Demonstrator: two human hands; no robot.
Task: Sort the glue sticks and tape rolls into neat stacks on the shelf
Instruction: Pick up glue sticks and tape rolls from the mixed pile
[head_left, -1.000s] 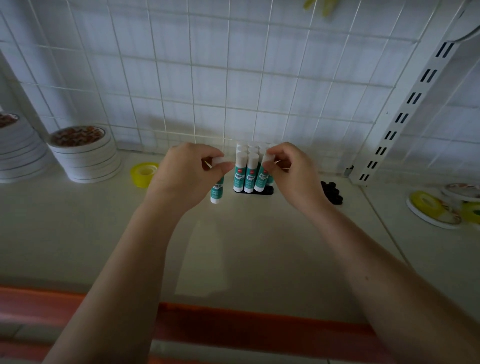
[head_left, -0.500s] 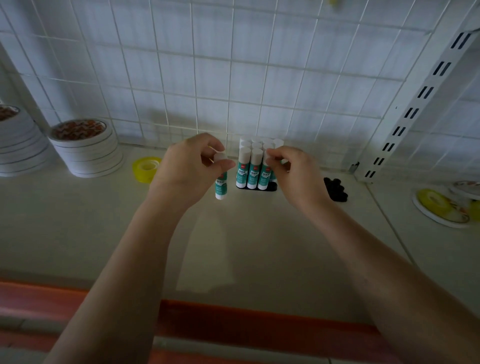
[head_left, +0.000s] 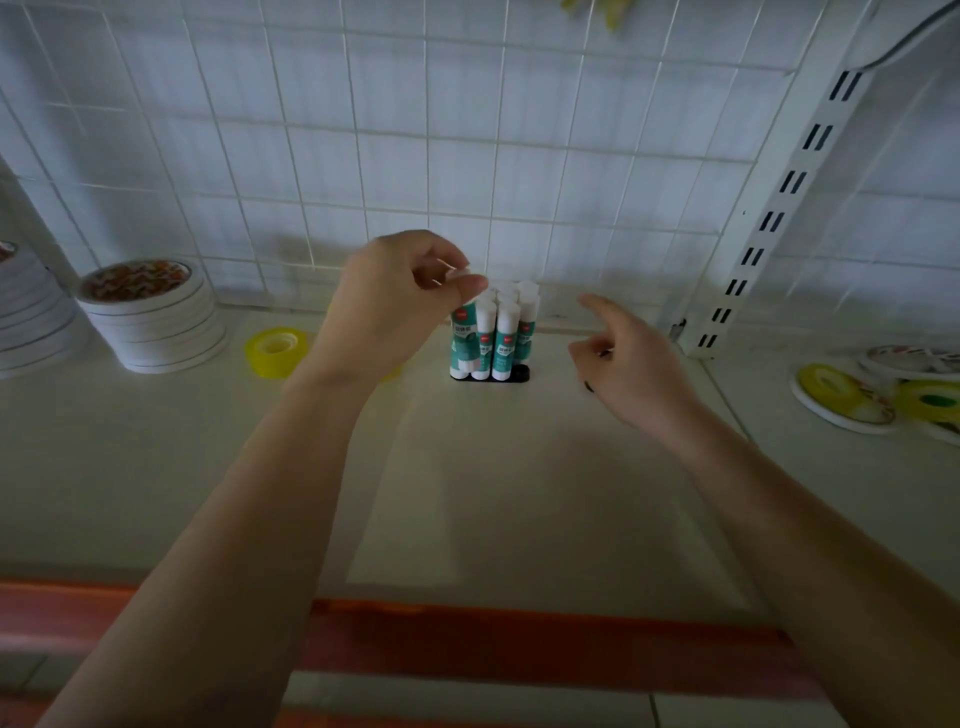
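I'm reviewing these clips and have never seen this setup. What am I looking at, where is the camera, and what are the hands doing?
There is no machine here: a person wears one camera on the head, looking forward and down at a pale shelf backed by a wire grid. The left hand pinches the cap of a glue stick, set against a standing group of glue sticks. The right hand hovers beside them, fingers loosely curled, holding nothing. A stack of white tape rolls and a yellow tape roll stand on the left; flat tape rolls lie on the right.
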